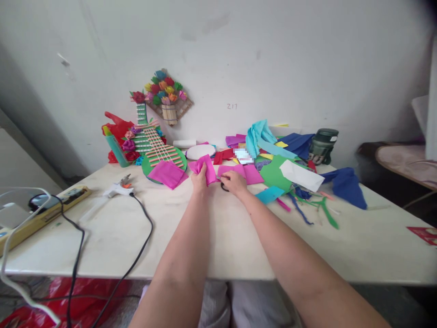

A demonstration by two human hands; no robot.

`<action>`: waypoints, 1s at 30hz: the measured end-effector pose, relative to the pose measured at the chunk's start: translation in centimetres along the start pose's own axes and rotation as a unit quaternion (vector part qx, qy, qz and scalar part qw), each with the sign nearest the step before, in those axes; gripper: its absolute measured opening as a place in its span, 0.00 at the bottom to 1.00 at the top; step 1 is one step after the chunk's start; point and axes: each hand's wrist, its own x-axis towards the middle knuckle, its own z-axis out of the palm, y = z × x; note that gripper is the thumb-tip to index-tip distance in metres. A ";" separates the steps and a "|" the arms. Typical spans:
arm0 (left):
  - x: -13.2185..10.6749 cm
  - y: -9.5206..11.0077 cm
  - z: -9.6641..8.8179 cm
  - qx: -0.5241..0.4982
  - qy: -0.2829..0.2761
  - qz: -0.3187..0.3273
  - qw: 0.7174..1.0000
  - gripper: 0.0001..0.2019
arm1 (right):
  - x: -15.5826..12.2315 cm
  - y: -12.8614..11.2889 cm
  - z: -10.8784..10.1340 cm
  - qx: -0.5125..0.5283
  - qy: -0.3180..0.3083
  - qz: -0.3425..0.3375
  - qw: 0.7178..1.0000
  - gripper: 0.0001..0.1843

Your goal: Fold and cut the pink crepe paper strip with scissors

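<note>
My left hand [200, 180] is closed on a piece of magenta crepe paper [209, 167], pinched between thumb and fingers above the table. My right hand [235, 183] grips scissors [224, 187]; a black handle loop and a bit of metal show, pointing toward the paper. Most of the scissors is hidden by the fingers. Behind the right hand lie more magenta paper pieces [254, 174]. Left of my hands, another folded magenta sheet [168, 175] rests over the lower part of a green guitar-shaped craft [153, 152] with thin sticks and paper flowers.
A white glue gun [118, 189] lies left, its black cable [150, 218] running over the table edge. A power strip [48, 216] is at far left. Coloured paper scraps [278, 171] heap at right, before a dark green bottle [322, 146]. A teal tube [116, 148] leans at left.
</note>
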 end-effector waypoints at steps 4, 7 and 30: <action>0.0 -0.1 0.1 -0.001 -0.003 -0.001 1.000 0.16 | 0.4 0.5 0.2 0.233 -0.043 0.016 0.971 0.15; -0.2 0.1 0.3 0.002 -0.003 -0.003 1.000 0.16 | 0.6 0.9 0.8 0.319 -0.055 0.004 0.946 0.15; -0.3 0.2 0.2 0.071 -0.011 0.015 0.997 0.18 | 1.3 1.9 1.3 0.271 0.103 0.103 0.952 0.13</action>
